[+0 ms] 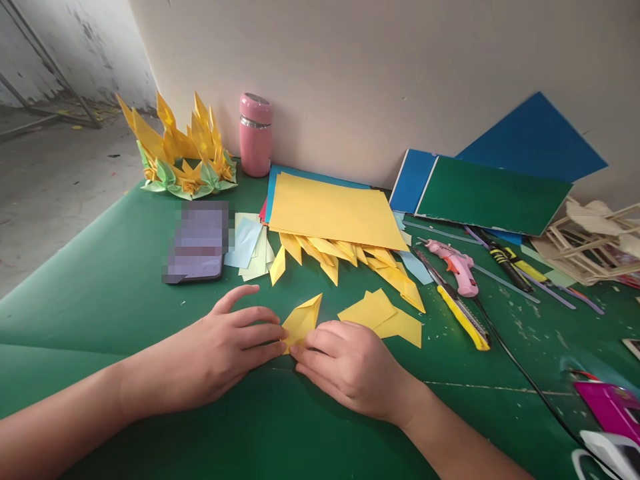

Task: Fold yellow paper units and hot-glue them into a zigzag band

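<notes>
Left hand (pixel 215 353), outer fingers splayed, and right hand (pixel 357 367), fingers curled, hold a folded yellow paper (pixel 301 322) between them at the green table (pixel 240 433). Beyond: yellow knife (pixel 461 315); phone (pixel 199 243), screen blurred past reading; pink bottle (pixel 256 145) beside the wall (pixel 350 87).

A green table (pixel 120 293) is carrying a paper crown (pixel 177 143) and a pink flask (pixel 256 143) at the far left, with a phone (pixel 200 243) lying nearer. Near the middle, a folded yellow paper (pixel 303 320) is lying left of loose yellow pieces (pixel 370 310). On the right, a pink glue gun (pixel 463 268) is resting beside a yellow cutter (pixel 459 313).
</notes>
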Demonstrator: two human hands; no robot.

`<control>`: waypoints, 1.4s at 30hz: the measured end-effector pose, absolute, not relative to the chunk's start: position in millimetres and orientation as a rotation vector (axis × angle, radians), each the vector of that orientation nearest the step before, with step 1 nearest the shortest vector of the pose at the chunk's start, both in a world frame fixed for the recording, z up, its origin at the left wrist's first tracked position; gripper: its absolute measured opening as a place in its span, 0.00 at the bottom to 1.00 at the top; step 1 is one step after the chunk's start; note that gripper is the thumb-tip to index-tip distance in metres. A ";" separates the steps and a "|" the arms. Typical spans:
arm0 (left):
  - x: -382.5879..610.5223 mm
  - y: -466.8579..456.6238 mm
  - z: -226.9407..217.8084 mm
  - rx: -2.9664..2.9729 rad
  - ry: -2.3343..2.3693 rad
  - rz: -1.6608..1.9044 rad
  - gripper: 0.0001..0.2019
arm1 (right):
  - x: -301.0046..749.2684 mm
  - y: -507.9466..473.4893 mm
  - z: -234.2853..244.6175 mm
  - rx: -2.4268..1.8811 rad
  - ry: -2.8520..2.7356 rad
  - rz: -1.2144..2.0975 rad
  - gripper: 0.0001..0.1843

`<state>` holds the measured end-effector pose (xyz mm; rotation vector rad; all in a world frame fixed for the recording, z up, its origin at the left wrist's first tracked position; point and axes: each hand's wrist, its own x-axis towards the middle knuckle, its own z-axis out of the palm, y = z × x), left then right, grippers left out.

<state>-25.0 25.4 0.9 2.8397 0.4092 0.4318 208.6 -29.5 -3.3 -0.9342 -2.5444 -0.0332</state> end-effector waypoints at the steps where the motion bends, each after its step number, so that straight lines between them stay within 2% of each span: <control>1: -24.8 25.3 0.7 2.842 0.404 0.440 0.18 | 208.6 -29.5 -3.3 -0.933 -2.544 -0.039 0.13; 16: -22.4 24.1 3.0 2.826 0.355 0.388 0.20 | 207.9 -29.4 -2.9 -0.925 -2.526 -0.011 0.13; 24: -21.4 27.1 9.5 2.800 0.319 0.330 0.19 | 207.1 -28.2 -2.6 -0.930 -2.535 -0.006 0.15; 42: -23.6 25.4 5.9 2.766 0.350 0.368 0.20 | 208.8 -27.9 -3.5 -0.913 -2.534 -0.010 0.13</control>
